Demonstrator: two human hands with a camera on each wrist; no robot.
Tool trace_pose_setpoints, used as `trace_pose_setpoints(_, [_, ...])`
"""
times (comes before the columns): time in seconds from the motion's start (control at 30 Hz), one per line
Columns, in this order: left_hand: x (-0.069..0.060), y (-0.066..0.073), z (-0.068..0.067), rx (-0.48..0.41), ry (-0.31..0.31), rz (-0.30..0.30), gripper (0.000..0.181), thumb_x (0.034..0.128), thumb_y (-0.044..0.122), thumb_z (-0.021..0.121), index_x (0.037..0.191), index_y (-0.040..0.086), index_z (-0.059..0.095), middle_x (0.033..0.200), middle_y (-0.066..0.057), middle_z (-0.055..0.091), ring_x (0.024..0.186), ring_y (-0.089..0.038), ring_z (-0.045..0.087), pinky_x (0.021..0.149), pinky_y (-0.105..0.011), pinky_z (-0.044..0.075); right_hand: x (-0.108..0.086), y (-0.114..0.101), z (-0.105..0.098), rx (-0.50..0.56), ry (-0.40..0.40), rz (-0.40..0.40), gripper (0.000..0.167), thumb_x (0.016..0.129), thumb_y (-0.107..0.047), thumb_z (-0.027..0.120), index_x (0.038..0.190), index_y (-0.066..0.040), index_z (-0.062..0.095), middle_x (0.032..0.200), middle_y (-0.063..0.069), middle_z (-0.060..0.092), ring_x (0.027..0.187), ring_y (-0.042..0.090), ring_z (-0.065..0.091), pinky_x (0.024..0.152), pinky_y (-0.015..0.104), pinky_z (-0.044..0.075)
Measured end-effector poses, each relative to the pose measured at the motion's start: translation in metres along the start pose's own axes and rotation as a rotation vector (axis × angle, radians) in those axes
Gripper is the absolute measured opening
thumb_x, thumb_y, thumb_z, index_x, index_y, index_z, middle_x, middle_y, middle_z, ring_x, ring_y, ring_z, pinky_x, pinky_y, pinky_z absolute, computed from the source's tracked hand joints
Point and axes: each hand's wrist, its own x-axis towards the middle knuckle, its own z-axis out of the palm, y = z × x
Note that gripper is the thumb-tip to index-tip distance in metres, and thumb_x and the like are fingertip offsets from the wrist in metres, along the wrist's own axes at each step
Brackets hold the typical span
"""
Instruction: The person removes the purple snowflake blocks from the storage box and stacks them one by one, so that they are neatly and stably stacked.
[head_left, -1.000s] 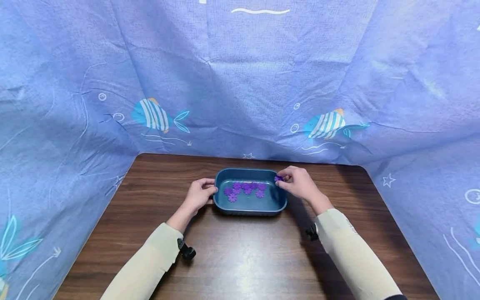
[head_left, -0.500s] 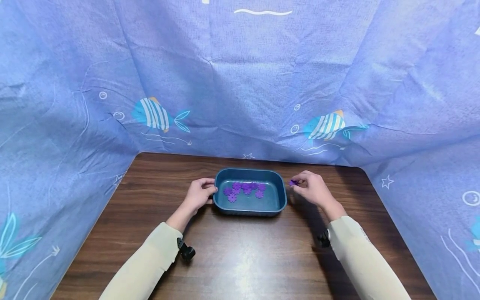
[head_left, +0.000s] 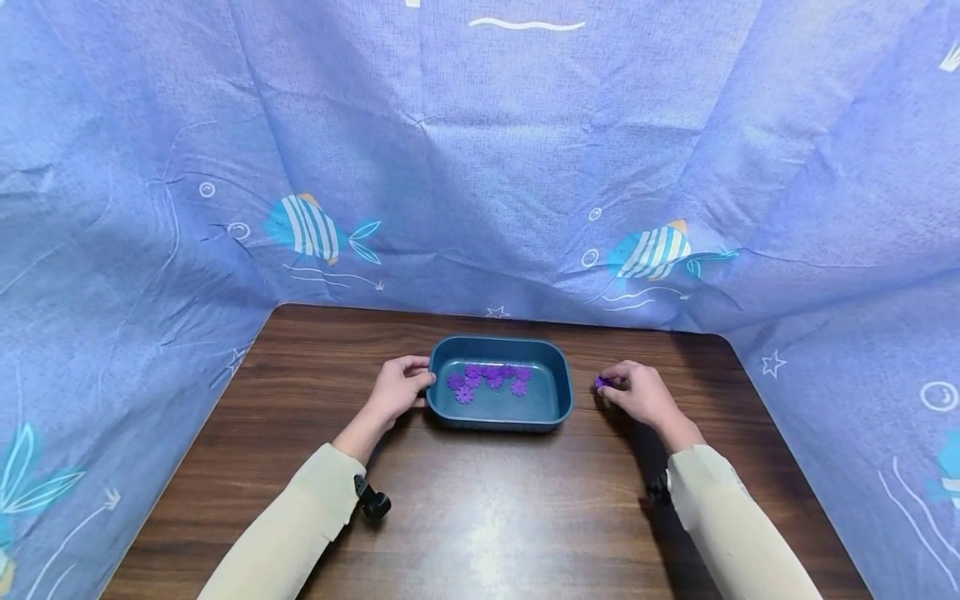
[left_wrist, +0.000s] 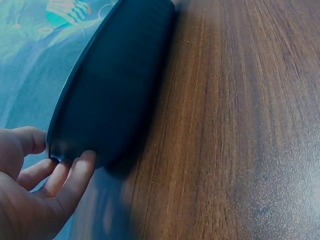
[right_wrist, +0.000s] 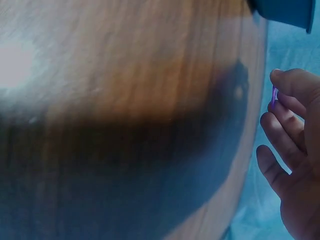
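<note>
A dark teal rectangular basin (head_left: 501, 423) stands on the table, with several purple notched discs (head_left: 473, 372) lying on its floor. At its left end my left hand (head_left: 396, 388) holds the wall, thumb at the rim and fingers against the outside, as the left wrist view shows on the basin's outer side (left_wrist: 115, 75). Out to the right of the basin, a little above the table, my right hand (head_left: 643, 395) pinches one purple notched disc (head_left: 602, 382) between thumb and fingers. In the right wrist view that disc (right_wrist: 274, 95) appears edge-on; its face is hidden.
The brown wood-grain table (head_left: 480, 517) reaches back to a blue cloth (head_left: 487, 167) printed with fish, which hangs behind and at both sides. A black wrist camera (head_left: 372, 502) sits below my left sleeve. Glare lies on the table's front middle.
My right hand has moved from the basin's right rim outward to the right and slightly nearer, carrying the purple disc. The left hand and basin stay almost where they were.
</note>
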Motion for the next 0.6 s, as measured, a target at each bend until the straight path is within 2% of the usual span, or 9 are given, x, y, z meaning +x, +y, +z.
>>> trace_pose_setpoints(0.23, [-0.001,0.001,0.000,-0.018,0.002,-0.011,0.040,0.0972,0.003,0.064,0.136,-0.006,0.059,0.128,-0.029,0.064,0.107,-0.032,0.068,0.071,-0.035,0.066,-0.005,0.012,0.007,-0.035,-0.031,0.026,0.021,0.087,-0.014,0.080,0.105,-0.004,0.078,0.101,0.010,0.073,0.091,0.027,0.067,0.083,0.048,0.057])
trace_pose_setpoints(0.6, [0.000,-0.001,-0.001,-0.029,-0.009,-0.003,0.039,0.0964,0.003,0.065,0.133,-0.009,0.059,0.124,-0.029,0.065,0.097,-0.023,0.069,0.069,-0.035,0.066,-0.006,0.012,0.009,-0.046,-0.030,-0.003,0.020,0.087,-0.014,0.080,0.106,-0.007,0.079,0.102,0.009,0.072,0.091,0.026,0.066,0.083,0.048,0.056])
